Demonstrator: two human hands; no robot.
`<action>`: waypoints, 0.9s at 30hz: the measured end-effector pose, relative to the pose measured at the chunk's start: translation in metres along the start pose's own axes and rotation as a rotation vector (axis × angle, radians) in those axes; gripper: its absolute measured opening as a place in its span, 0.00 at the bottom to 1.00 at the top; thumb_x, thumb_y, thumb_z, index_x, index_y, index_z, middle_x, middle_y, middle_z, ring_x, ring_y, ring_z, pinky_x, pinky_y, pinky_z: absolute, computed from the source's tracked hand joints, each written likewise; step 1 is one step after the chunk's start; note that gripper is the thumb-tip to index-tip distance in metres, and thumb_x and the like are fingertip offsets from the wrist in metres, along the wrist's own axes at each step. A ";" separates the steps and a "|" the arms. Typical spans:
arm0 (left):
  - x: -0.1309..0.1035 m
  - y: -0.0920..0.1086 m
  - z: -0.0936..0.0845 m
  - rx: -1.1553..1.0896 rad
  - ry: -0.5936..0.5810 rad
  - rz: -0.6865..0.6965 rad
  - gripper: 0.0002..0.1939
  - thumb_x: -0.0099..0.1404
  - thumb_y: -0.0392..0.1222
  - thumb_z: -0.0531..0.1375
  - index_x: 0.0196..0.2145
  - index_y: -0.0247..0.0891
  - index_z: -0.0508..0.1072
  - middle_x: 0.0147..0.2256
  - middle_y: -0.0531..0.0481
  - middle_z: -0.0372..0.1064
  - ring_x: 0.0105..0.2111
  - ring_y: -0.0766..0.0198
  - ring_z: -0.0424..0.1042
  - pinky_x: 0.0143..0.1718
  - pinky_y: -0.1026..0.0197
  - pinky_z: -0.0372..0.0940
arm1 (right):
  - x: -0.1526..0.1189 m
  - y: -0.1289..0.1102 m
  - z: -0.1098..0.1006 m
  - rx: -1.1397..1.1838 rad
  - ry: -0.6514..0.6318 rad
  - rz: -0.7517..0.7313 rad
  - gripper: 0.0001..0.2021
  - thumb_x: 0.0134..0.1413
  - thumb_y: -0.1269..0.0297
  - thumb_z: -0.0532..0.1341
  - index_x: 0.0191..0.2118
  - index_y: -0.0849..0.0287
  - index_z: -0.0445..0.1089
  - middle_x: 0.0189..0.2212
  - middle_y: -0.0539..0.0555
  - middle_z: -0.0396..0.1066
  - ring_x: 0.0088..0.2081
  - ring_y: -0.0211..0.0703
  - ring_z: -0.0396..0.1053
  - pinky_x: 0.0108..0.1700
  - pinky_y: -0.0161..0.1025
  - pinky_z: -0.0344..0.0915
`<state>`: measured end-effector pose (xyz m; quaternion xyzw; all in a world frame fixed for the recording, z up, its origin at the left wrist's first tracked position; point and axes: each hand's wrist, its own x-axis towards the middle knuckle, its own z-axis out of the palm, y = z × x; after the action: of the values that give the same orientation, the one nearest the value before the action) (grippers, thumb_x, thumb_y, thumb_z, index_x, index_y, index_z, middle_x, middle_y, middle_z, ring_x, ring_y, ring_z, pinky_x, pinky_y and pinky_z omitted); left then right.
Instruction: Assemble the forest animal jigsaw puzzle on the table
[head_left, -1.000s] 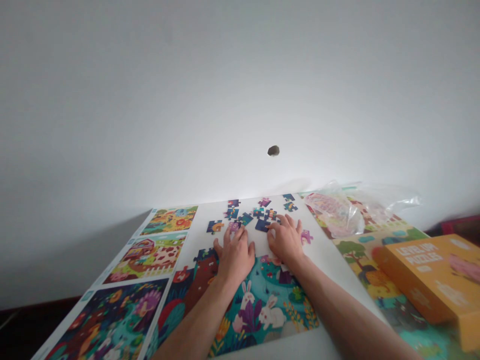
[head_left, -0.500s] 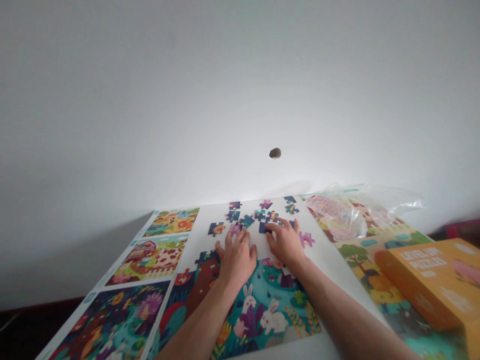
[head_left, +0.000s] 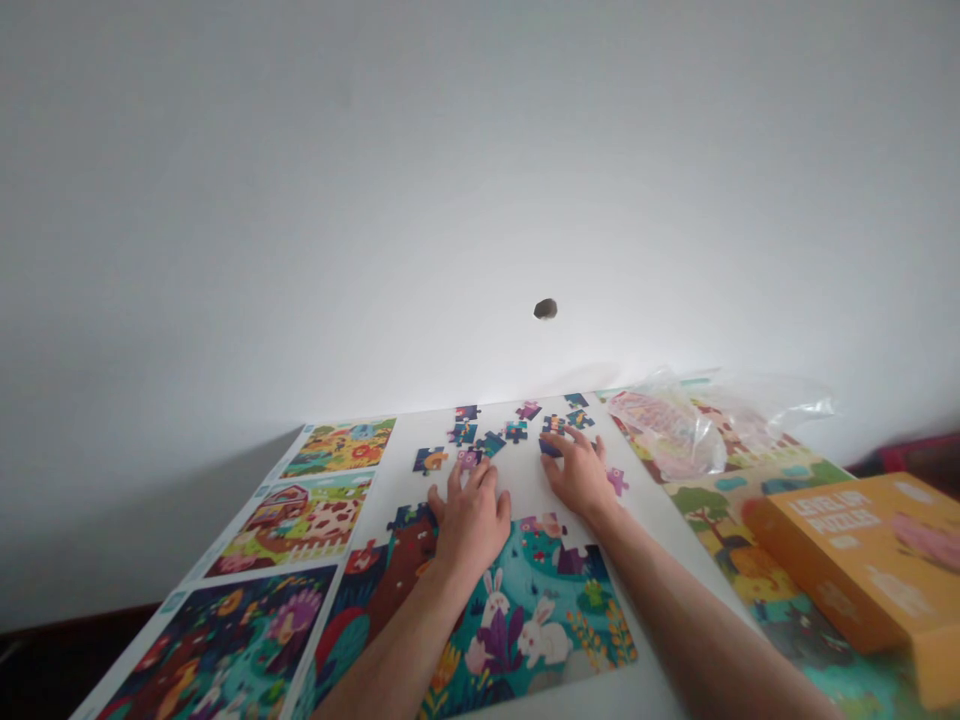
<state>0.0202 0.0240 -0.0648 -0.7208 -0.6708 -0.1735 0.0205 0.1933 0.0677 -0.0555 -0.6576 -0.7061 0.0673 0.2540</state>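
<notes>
Left hand lies palm-down, fingers well spread, gripping nothing, fingertips right at the near edge of a purple jigsaw piece. Over to the right hand: fingers parted and gently curved, fingertips on a dark blue jigsaw piece that lies flat; no closed grasp here. Below the hands sits the part-built rabbit-and-bear jigsaw, the left forearm across it.

Containers now: the orange "Level Up Puzzles" box at far right, its inside out of view; behind it a crumpled clear plastic bag, pink showing through, in or under it I can't tell.

And the room: bare white surface between the hands, the jigsaw's upper edge jagged, loose pieces bunched beyond, and the wall right at the far edge.
</notes>
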 end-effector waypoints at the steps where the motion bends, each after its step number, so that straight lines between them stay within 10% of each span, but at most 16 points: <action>1: 0.000 0.000 0.000 -0.003 0.002 0.002 0.20 0.65 0.43 0.52 0.53 0.42 0.71 0.60 0.45 0.61 0.62 0.43 0.52 0.58 0.31 0.46 | 0.001 0.001 0.000 0.010 -0.023 -0.010 0.19 0.56 0.60 0.58 0.54 0.48 0.69 0.54 0.57 0.69 0.62 0.52 0.53 0.63 0.64 0.34; 8: -0.001 -0.002 0.005 -0.004 0.020 0.004 0.20 0.65 0.44 0.53 0.53 0.43 0.71 0.60 0.46 0.62 0.61 0.42 0.53 0.58 0.31 0.46 | 0.003 0.013 0.005 -0.024 0.019 0.128 0.17 0.57 0.67 0.56 0.51 0.50 0.70 0.54 0.54 0.69 0.62 0.55 0.53 0.61 0.70 0.30; 17: -0.001 -0.001 0.004 0.003 0.025 0.014 0.20 0.65 0.44 0.53 0.53 0.42 0.71 0.60 0.45 0.62 0.61 0.42 0.53 0.58 0.31 0.46 | -0.005 -0.001 0.014 0.022 -0.249 -0.384 0.32 0.63 0.57 0.52 0.68 0.60 0.43 0.65 0.59 0.51 0.68 0.52 0.38 0.65 0.57 0.38; 27: 0.000 -0.001 0.008 0.009 0.034 0.017 0.19 0.65 0.44 0.53 0.53 0.43 0.71 0.60 0.46 0.62 0.61 0.42 0.53 0.58 0.30 0.47 | -0.004 0.002 0.019 -0.024 -0.249 -0.385 0.31 0.65 0.52 0.48 0.68 0.59 0.44 0.65 0.57 0.52 0.67 0.56 0.43 0.65 0.58 0.39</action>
<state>0.0206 0.0260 -0.0724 -0.7232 -0.6650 -0.1827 0.0365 0.1869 0.0690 -0.0733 -0.5003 -0.8452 0.0900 0.1653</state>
